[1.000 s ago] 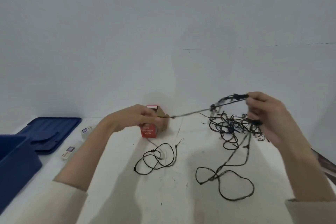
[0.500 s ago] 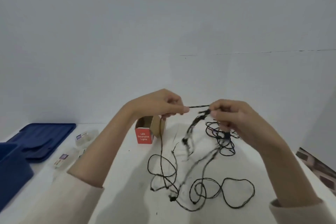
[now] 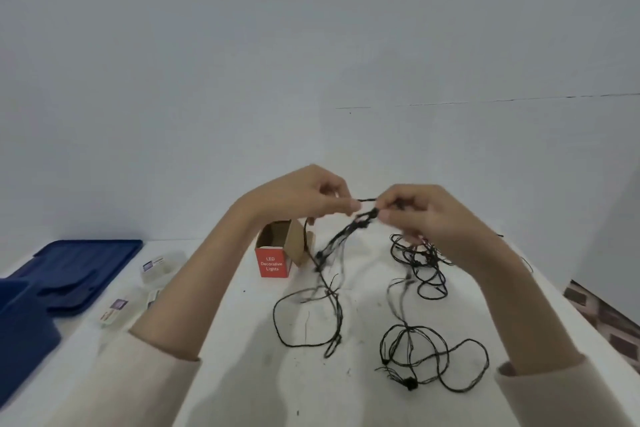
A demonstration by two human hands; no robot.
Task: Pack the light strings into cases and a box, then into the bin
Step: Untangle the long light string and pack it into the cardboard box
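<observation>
My left hand (image 3: 304, 199) and right hand (image 3: 426, 215) are up just above the red box (image 3: 273, 265). The fingers (image 3: 355, 205) of both pinch the black light string (image 3: 346, 234). The rest of it hangs down and lies in messy loops on the desk (image 3: 242, 374), right of the box. The box is open, with brown walls inside. My left arm crosses just left of the box. Past it lie clear cases (image 3: 157, 265), then the blue lid (image 3: 79, 267) and blue bin (image 3: 20, 333).
</observation>
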